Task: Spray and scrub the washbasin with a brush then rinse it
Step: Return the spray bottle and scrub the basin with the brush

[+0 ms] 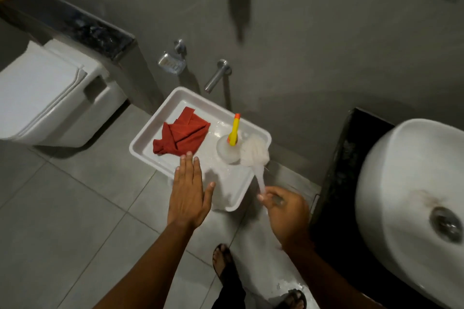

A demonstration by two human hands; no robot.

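Observation:
A white round washbasin (391, 183) with a metal drain (445, 223) sits on a black counter at the right. On the floor stands a white tray (140, 143). In it are a clear spray bottle (227, 149) with a yellow and orange nozzle, and a folded red cloth (182, 134). My right hand (286, 211) grips the pale handle of a white brush (254, 150), whose bristle head rests at the tray's right edge beside the bottle. My left hand (188, 190) hovers flat and open over the tray's near edge, just below the cloth.
A white toilet (50, 98) stands at the left against a ledge with a dark stone top (82, 25). A metal tap (217, 75) and soap holder (170, 63) stick out of the grey wall behind the tray. My sandalled feet (223, 263) stand on the grey floor tiles.

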